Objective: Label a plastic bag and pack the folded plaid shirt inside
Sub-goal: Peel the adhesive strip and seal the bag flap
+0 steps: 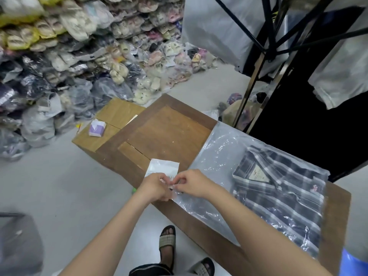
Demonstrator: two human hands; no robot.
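On the wooden table [169, 134], left hand [154, 188] and right hand [192, 183] pinch a label sheet [162, 168] beside the bagged shirt [278, 188]

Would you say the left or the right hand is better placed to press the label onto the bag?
Probably the right hand: it is already over the plastic bag's corner, while the left hand holds the label sheet beside it.

Bare forearms, dark shorts [150, 269], beige-strapped black slide sandals [167, 239].

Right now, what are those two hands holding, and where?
Both the left hand and right hand pinch a small label at the plastic bag corner.
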